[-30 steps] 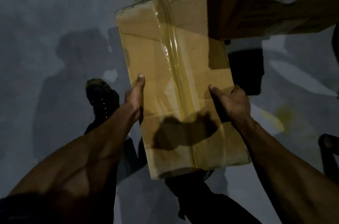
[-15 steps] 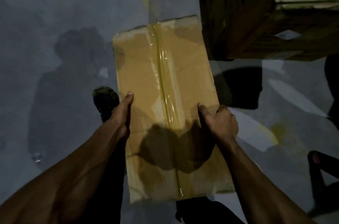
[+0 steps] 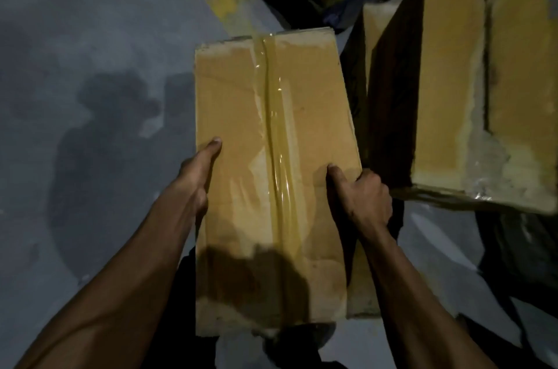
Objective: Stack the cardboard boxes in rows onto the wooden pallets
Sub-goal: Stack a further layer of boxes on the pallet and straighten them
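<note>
Cardboard, tan and slightly scuffed, is forming the long rectangular box [image 3: 271, 175] that both hands are holding above the grey concrete floor [image 3: 90, 66], with glossy clear tape [image 3: 279, 139] running down its centre seam. Left hand [image 3: 196, 178] is gripping the left edge with thumb lying flat on top; right hand [image 3: 365, 202] is curling round the right edge. Stacked boxes [image 3: 483, 81], worn and tape-torn, are sitting just beside it on the right.
</note>
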